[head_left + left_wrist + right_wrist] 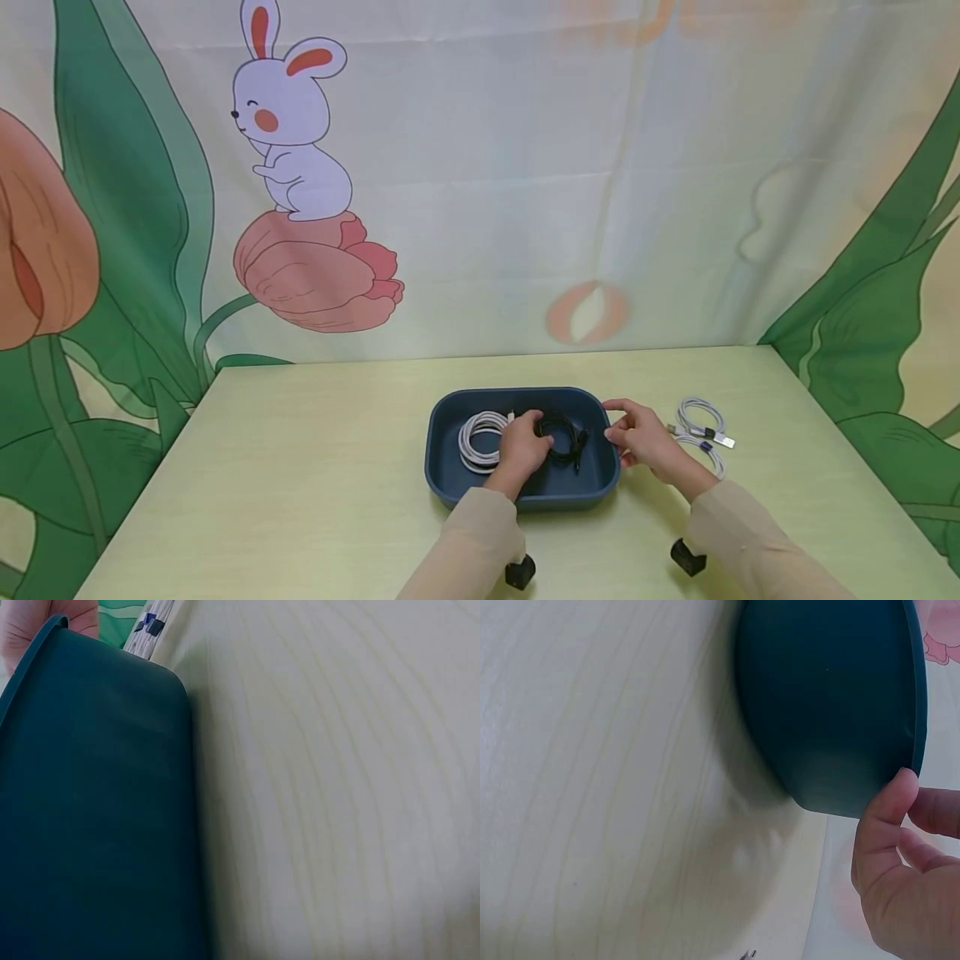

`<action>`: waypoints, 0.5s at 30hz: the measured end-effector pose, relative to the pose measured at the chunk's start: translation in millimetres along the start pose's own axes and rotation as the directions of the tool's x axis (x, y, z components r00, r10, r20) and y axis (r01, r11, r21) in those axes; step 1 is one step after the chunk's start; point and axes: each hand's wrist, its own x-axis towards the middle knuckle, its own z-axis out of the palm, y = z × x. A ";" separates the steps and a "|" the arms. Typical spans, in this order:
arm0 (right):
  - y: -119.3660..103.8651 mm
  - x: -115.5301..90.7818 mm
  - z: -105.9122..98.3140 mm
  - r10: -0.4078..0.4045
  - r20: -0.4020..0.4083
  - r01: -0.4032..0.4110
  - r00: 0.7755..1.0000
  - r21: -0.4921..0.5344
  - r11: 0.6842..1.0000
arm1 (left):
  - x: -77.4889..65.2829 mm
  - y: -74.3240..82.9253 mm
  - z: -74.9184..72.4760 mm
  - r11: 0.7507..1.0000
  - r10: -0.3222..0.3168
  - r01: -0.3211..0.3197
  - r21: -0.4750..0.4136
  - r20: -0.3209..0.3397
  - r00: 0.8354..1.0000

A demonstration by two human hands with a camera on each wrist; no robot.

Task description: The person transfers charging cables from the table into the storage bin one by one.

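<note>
A dark blue bin stands on the table, with a white cable coil in its left part and a black cable coil toward its right. Reaching over the near wall, my left hand pinches the left edge of the black cable between thumb and fingers; its fingertips are partly hidden. My right hand holds the bin's right rim, and the right wrist view shows the thumb and a finger on either side of that rim. In the left wrist view the bin's outer wall fills the left side.
Two white cables, bundled with dark ties, lie on the table right of the bin, beyond my right hand. The pale wooden table ends at a printed curtain behind. Small black devices sit at both wrists.
</note>
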 end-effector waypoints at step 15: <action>-0.9 -0.5 0.0 0.000 -0.001 0.000 1.000 0.002 1.000 | 0.4 -0.8 -0.6 0.997 0.015 -0.020 0.072 0.072 0.997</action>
